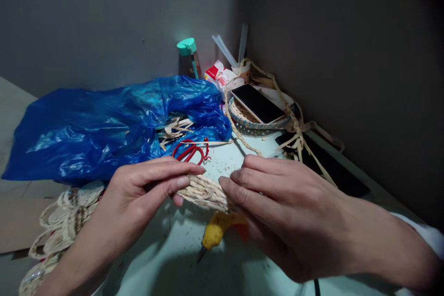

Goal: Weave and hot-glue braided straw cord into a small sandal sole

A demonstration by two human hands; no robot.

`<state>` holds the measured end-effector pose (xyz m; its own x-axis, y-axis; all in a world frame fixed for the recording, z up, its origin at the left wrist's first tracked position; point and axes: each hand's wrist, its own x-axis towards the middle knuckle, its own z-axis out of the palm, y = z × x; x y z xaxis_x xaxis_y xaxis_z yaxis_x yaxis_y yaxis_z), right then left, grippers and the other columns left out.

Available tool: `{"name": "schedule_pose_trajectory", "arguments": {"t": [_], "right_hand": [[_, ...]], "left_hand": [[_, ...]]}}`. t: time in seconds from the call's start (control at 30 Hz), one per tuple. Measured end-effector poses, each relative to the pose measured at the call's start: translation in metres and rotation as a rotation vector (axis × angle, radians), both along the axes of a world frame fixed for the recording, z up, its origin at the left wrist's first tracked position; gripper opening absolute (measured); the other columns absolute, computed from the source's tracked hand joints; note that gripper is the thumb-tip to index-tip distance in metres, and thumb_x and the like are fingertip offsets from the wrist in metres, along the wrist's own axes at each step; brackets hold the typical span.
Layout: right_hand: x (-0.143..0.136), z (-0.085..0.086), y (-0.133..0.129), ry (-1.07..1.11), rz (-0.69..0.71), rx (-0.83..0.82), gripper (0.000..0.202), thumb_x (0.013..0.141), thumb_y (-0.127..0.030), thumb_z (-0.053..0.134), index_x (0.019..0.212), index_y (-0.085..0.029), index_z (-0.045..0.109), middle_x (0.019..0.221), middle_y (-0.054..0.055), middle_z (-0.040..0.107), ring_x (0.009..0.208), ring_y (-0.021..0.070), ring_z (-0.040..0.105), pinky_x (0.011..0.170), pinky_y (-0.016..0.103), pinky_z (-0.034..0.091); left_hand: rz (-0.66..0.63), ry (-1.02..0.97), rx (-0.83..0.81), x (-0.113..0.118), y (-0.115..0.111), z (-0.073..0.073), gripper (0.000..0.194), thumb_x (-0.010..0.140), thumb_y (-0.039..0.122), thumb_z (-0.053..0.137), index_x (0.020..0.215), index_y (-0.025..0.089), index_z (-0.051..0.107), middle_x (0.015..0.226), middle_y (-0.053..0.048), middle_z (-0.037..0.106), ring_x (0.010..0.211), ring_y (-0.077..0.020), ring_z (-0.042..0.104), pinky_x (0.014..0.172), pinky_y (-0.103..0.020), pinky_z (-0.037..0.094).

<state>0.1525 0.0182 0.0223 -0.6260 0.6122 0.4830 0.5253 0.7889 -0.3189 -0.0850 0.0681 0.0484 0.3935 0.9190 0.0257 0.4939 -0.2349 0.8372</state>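
A small piece of woven straw braid (207,192) is held between my two hands above the table. My left hand (145,192) pinches its left end, thumb on the near face and fingers behind. Closed on the right end is my right hand (291,208), whose fingers hide that part of the braid. Below the braid lies a yellow glue gun (213,233) with a dark nozzle, partly covered by my right hand. Red-handled scissors (189,151) rest just beyond my left fingertips. A long plaited straw cord (243,140) runs behind my right hand.
A blue plastic bag (93,134) with loose straw strips (176,127) spreads at the back left. A phone (258,103) lies on a woven basket (239,114) near a cup (243,71) and a green-capped bottle (189,58). Looped straw pieces (65,222) sit at left; walls meet behind.
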Motion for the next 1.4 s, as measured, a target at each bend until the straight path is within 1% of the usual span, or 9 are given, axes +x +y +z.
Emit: {"name": "schedule_pose_trajectory", "arguments": {"t": [0.1, 0.2, 0.5, 0.8, 0.93, 1.0, 1.1, 1.23, 1.4], "right_hand": [[-0.003, -0.003, 0.0, 0.003, -0.025, 0.003, 0.023, 0.096, -0.019, 0.057, 0.085, -0.006, 0.072, 0.076, 0.009, 0.063, 0.069, 0.0208, 0.047, 0.058, 0.037, 0.04], [-0.004, -0.007, 0.001, -0.005, -0.032, 0.035, 0.028, 0.097, -0.029, 0.063, 0.089, -0.005, 0.073, 0.077, 0.009, 0.065, 0.07, 0.0209, 0.048, 0.059, 0.037, 0.042], [-0.007, -0.012, 0.006, -0.019, -0.097, 0.212, 0.02, 0.094, -0.017, 0.062, 0.078, -0.008, 0.071, 0.07, 0.005, 0.059, 0.064, 0.0188, 0.043, 0.055, 0.035, 0.036], [-0.007, -0.016, 0.01, -0.093, -0.158, 0.311, 0.019, 0.095, -0.02, 0.059, 0.085, -0.009, 0.071, 0.072, 0.005, 0.059, 0.067, 0.0201, 0.045, 0.056, 0.035, 0.034], [-0.004, -0.015, 0.011, -0.098, -0.164, 0.289, 0.019, 0.095, -0.02, 0.057, 0.083, -0.011, 0.069, 0.073, 0.005, 0.061, 0.067, 0.0194, 0.047, 0.058, 0.034, 0.037], [-0.002, -0.014, 0.011, -0.097, -0.157, 0.243, 0.018, 0.095, -0.021, 0.057, 0.086, -0.011, 0.069, 0.075, 0.006, 0.063, 0.068, 0.0192, 0.048, 0.059, 0.033, 0.039], [0.001, -0.013, 0.012, -0.094, -0.173, 0.221, 0.017, 0.094, -0.022, 0.058, 0.089, -0.011, 0.07, 0.077, 0.007, 0.064, 0.07, 0.0199, 0.049, 0.061, 0.033, 0.041], [0.002, -0.014, 0.013, -0.108, -0.173, 0.202, 0.016, 0.094, -0.023, 0.059, 0.09, -0.012, 0.07, 0.08, 0.007, 0.064, 0.074, 0.0206, 0.05, 0.063, 0.033, 0.041], [0.0, -0.015, 0.011, -0.098, -0.142, 0.253, 0.02, 0.097, -0.024, 0.055, 0.09, -0.011, 0.069, 0.082, 0.007, 0.062, 0.074, 0.0201, 0.049, 0.065, 0.034, 0.042]], "left_hand": [[-0.004, 0.004, -0.01, 0.0, 0.001, -0.001, 0.015, 0.082, 0.031, 0.074, 0.087, 0.041, 0.084, 0.091, 0.007, 0.082, 0.053, -0.0107, 0.068, 0.061, -0.018, 0.057], [0.002, 0.014, -0.009, 0.002, 0.003, -0.002, 0.015, 0.084, 0.031, 0.072, 0.088, 0.038, 0.084, 0.091, 0.005, 0.082, 0.055, -0.0114, 0.069, 0.063, -0.019, 0.057], [0.044, 0.001, -0.014, 0.005, 0.004, -0.006, 0.013, 0.083, 0.032, 0.072, 0.087, 0.03, 0.085, 0.089, 0.0, 0.082, 0.051, -0.0131, 0.069, 0.059, -0.022, 0.057], [0.057, -0.058, -0.091, 0.008, 0.007, -0.007, 0.015, 0.08, 0.033, 0.076, 0.087, 0.023, 0.083, 0.082, -0.003, 0.082, 0.049, -0.0143, 0.067, 0.057, -0.025, 0.057], [-0.016, -0.022, -0.091, 0.004, 0.01, -0.011, 0.025, 0.09, 0.041, 0.066, 0.101, 0.024, 0.082, 0.1, -0.004, 0.082, 0.07, -0.0182, 0.073, 0.071, -0.028, 0.059], [-0.061, 0.027, -0.033, -0.001, 0.012, -0.011, 0.034, 0.095, 0.047, 0.058, 0.114, 0.027, 0.078, 0.118, -0.006, 0.078, 0.102, -0.0248, 0.073, 0.086, -0.032, 0.058], [-0.088, 0.157, 0.152, -0.009, 0.014, -0.011, 0.046, 0.096, 0.053, 0.053, 0.132, 0.028, 0.067, 0.145, -0.009, 0.062, 0.136, -0.0323, 0.053, 0.106, -0.044, 0.049], [-0.17, 0.353, 0.576, -0.007, 0.007, -0.014, 0.061, 0.087, 0.048, 0.07, 0.141, 0.022, 0.056, 0.155, -0.017, 0.047, 0.143, -0.0362, 0.042, 0.115, -0.055, 0.037], [-0.358, 0.408, 0.793, 0.007, -0.005, -0.022, 0.04, 0.091, 0.021, 0.066, 0.13, 0.017, 0.058, 0.146, -0.018, 0.054, 0.142, -0.0332, 0.042, 0.114, -0.054, 0.039]]}}
